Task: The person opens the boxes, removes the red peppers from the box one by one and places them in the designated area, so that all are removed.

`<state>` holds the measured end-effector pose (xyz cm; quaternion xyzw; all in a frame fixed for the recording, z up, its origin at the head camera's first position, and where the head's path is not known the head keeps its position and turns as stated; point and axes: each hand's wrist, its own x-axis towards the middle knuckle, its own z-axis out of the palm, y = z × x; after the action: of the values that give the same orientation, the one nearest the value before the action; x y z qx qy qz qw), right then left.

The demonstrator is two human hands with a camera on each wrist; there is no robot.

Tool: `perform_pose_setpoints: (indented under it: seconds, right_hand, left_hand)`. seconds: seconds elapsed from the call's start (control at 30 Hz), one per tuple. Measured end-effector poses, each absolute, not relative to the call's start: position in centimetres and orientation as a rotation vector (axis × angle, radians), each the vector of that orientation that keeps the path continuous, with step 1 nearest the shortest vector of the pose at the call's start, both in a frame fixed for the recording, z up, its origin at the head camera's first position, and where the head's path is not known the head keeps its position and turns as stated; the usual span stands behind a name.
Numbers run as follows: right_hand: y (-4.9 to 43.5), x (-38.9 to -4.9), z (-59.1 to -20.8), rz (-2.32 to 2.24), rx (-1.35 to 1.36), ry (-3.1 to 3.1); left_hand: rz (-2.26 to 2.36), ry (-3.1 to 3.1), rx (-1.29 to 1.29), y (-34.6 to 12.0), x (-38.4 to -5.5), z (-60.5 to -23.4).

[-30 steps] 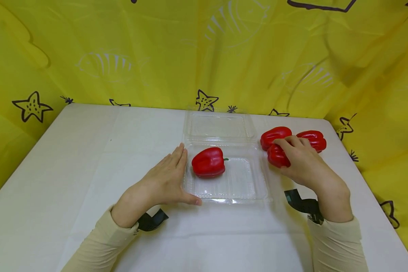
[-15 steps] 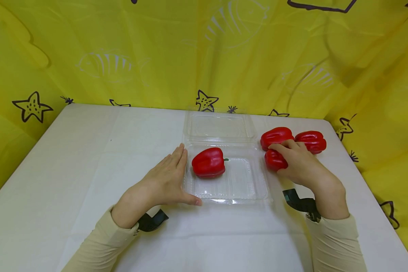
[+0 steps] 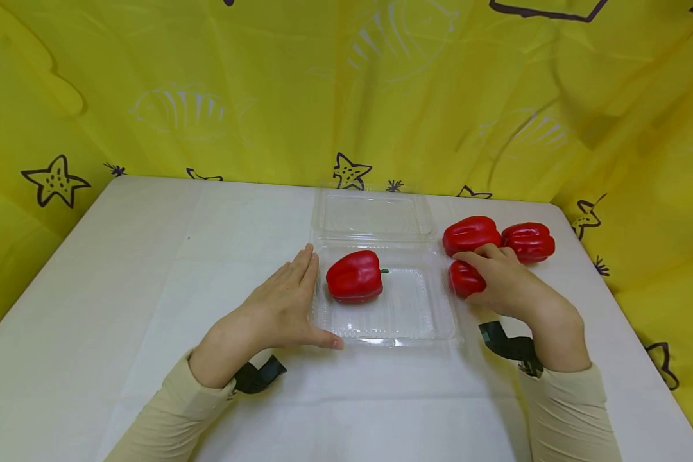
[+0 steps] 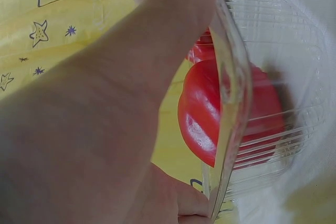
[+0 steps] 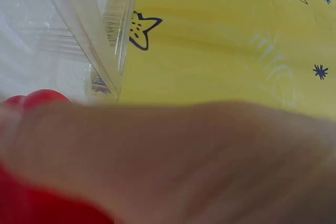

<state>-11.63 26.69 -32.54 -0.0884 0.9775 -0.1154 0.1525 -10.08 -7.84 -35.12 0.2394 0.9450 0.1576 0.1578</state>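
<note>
A clear plastic clamshell box (image 3: 407,321) lies opened out on the table, its lid (image 3: 375,215) folded back toward the curtain. One red bell pepper (image 3: 355,276) with a green stem lies on its side in the left half of the base. My left hand (image 3: 277,305) rests along the base's left edge, fingers straight and thumb at the front corner. Just right of the box, my right hand (image 3: 508,282) grips a second red bell pepper (image 3: 465,278), whose right part the fingers cover. In the right wrist view, the hand hides most of that pepper (image 5: 42,208).
Two more red bell peppers, one on the left (image 3: 470,235) and one on the right (image 3: 529,242), lie behind my right hand. A white cloth covers the table (image 3: 150,256). A yellow patterned curtain (image 3: 265,96) hangs behind and at both sides.
My right hand has shifted slightly left and toward me, bringing the gripped bell pepper away from the other two and nearer the box. The left hand and the box have stayed put.
</note>
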Motion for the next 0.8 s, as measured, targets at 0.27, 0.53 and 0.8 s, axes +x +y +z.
perform_pose_setpoints:
  seconds: [0.27,0.53,0.8]
  right_hand:
    - [26.88,-11.67,-32.39,-0.369,-0.288,2.845]
    - [27.24,-11.59,-32.21,-0.332,-0.271,2.848]
    - [27.29,-11.61,-31.88,-0.337,-0.273,2.877]
  left_hand:
    - [0.454,2.696,0.676,-7.84,-10.01,-35.06]
    - [0.444,2.696,0.681,-7.86,-10.05,-35.11]
    - [0.446,2.693,0.679,-7.81,-10.15,-35.07]
